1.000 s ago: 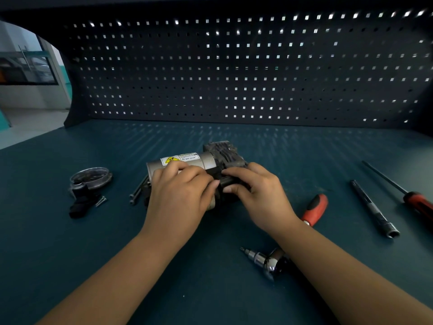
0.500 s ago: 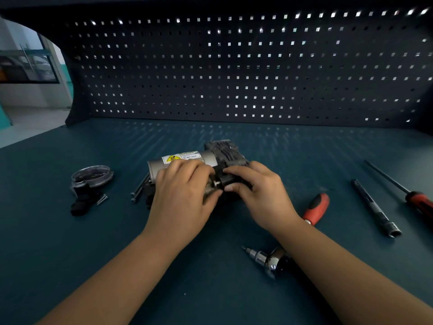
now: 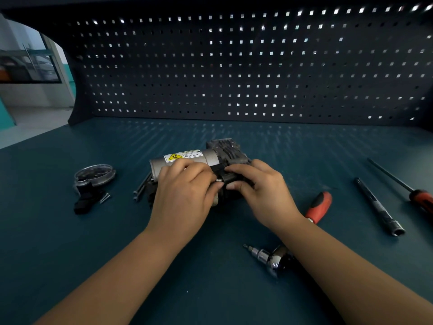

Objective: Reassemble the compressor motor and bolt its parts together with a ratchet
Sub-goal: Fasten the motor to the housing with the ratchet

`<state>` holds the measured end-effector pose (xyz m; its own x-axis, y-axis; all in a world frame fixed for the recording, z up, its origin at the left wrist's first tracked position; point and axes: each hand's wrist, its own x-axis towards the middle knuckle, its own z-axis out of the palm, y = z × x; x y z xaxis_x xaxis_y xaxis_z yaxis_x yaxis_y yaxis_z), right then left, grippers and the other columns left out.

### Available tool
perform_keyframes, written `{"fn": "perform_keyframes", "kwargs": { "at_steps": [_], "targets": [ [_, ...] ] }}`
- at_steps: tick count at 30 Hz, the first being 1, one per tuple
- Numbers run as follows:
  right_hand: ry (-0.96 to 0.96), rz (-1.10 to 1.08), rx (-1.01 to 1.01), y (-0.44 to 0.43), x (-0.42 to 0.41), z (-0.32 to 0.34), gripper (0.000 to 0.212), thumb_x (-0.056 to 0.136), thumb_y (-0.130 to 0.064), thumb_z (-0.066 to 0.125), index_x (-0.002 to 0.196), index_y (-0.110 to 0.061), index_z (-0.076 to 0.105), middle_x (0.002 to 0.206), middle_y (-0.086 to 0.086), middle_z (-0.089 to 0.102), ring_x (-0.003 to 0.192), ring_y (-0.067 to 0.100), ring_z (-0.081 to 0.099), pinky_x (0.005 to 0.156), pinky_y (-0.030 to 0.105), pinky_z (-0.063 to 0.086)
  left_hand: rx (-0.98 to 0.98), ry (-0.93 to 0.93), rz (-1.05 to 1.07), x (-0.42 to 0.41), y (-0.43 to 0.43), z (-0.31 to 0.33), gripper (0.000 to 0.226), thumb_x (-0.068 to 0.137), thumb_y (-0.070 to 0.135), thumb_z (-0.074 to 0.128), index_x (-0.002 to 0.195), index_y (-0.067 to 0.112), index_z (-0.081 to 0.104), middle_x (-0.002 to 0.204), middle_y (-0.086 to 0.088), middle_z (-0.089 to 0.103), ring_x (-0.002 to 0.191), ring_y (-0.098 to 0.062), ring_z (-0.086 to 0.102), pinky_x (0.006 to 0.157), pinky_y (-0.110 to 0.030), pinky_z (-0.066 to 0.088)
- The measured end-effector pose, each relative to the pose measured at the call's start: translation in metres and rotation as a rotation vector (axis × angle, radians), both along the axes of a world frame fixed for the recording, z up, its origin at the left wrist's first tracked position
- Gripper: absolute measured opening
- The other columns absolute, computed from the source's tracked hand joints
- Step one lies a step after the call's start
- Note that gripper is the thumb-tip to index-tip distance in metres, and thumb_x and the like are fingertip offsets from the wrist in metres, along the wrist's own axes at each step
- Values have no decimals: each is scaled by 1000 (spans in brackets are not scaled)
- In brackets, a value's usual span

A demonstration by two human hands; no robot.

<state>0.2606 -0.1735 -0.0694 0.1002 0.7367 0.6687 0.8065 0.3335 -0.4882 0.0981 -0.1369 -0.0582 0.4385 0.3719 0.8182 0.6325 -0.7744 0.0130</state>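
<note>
The compressor motor (image 3: 201, 157), a grey cylinder with a yellow warning label and a dark finned head at its right end, lies on the bench at centre. My left hand (image 3: 185, 195) lies over the cylinder's near side, fingers curled round it. My right hand (image 3: 260, 191) pinches a small black cylindrical part (image 3: 230, 178) at the motor's front, between thumb and fingers. The ratchet (image 3: 269, 258) with a bit in its chrome head lies near my right forearm; its red handle (image 3: 319, 206) shows beyond my wrist. The motor's near side is hidden by my hands.
At the left lie a round clear-topped cover (image 3: 95, 175), a black connector piece (image 3: 85, 201) and a loose screw (image 3: 104, 198). Long bolts (image 3: 140, 190) lie beside the motor's left end. On the right rest a black extension bar (image 3: 378, 206) and a red-handled screwdriver (image 3: 407, 188). A pegboard (image 3: 257, 66) closes the back.
My hands have drawn slightly apart, showing more of the black part and a metal stub between them. The motor stays in place.
</note>
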Motion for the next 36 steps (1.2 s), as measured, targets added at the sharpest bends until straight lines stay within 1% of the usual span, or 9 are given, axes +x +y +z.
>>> {"fn": "perform_keyframes", "kwargs": {
  "at_steps": [3,7,9,14,19,22,28,32,36],
  "targets": [
    [4,6,-8,0,0,1,31,84,-13,70,114,-10,69,103,8,63,97,21,60,83,27,47,-15,4,37,-1,-1,2,30,85,37,54,79,14,72,86,5,69,88,-26,59,71,-39,42],
    [-1,5,-10,0,0,0,31,84,-14,69,115,-10,68,102,8,63,97,22,59,83,28,47,-38,18,39,0,-1,0,20,73,24,77,86,13,67,92,1,66,91,-25,54,73,-39,42],
    [-2,2,-9,0,0,0,31,84,-14,70,114,-11,69,101,9,63,95,23,60,82,31,48,-23,9,5,0,-1,0,11,77,22,72,78,12,67,85,3,67,86,-26,57,70,-40,43],
    [-3,-3,10,1,0,0,29,83,-13,71,112,-11,70,93,0,58,90,15,57,77,23,43,-37,-7,16,1,0,2,33,88,33,49,73,13,71,81,7,69,84,-27,59,72,-37,38],
    [-9,-7,14,0,0,0,29,84,-13,70,112,-11,70,93,-5,54,87,10,53,76,20,41,-73,-18,26,-1,0,-1,25,69,28,81,82,11,68,87,0,66,87,-28,57,75,-38,42],
    [-12,-5,12,0,-1,0,30,83,-13,71,112,-10,70,95,5,62,90,19,59,76,26,46,-58,-32,-33,-1,1,-1,13,74,21,72,73,9,68,78,0,65,80,-29,59,68,-45,49],
    [-3,1,13,0,-1,0,30,83,-13,71,112,-10,70,97,8,63,92,22,60,78,27,47,-45,24,26,0,-1,4,34,85,36,51,73,14,73,79,6,68,83,-27,60,68,-40,44],
    [3,-2,9,0,0,0,30,83,-13,70,113,-10,69,97,7,62,93,21,59,78,25,45,-64,21,71,-1,-1,1,27,70,31,79,86,12,70,90,0,67,87,-29,60,72,-40,43],
    [-2,-6,8,0,-1,-1,30,83,-14,71,113,-11,69,96,7,62,92,21,59,78,26,45,-44,-17,-25,0,0,0,12,78,21,71,72,10,68,80,2,67,81,-27,59,68,-44,47]
  ]
}}
